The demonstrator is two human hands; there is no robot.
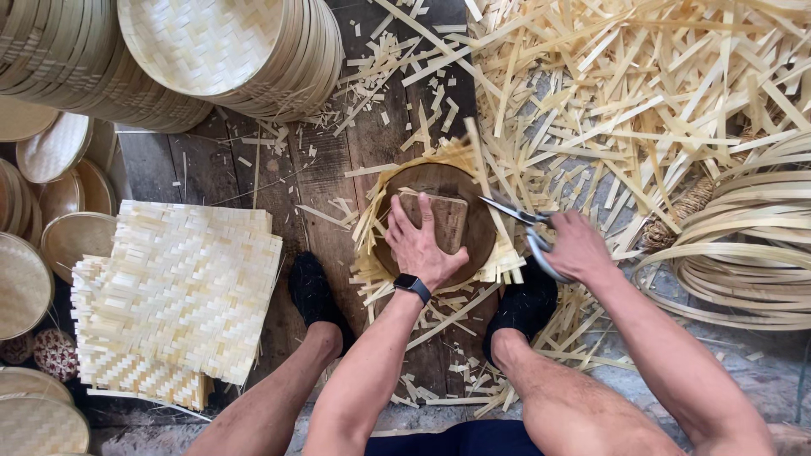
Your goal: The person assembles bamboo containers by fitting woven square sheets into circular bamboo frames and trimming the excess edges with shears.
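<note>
Head view: dark plank floor, littered with pale bamboo offcuts. One stack of square woven bamboo mats. Left hand flat, pressing one small wooden block on a round dark wooden template. Right hand grips one pair of metal scissors at the template's right edge.

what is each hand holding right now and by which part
Right hand holds scissors by the handle loops. Left hand presses flat on a wooden block, not gripping it.
</note>
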